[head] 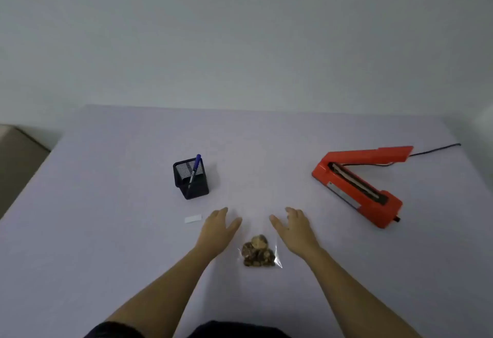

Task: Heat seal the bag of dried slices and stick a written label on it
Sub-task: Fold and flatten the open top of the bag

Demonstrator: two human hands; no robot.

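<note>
Table (106,231) covered in a pale cloth, and I took the bag (257,241) as my landmark — clear plastic, lying flat, dried slices (258,253) heaped at its near end. Left of the bag and a bit farther away lay a small white label (193,219). Beyond that stood a black mesh holder (190,179) with a blue pen (194,169) leaning in it. My left hand (217,231) was just left of the bag, fingers spread, gripping nothing. My right hand (292,228) was just right of it — also spread and gripping nothing. Well right of the bag sat the red heat sealer (357,185), arm raised, its cord (434,149) trailing away.
</note>
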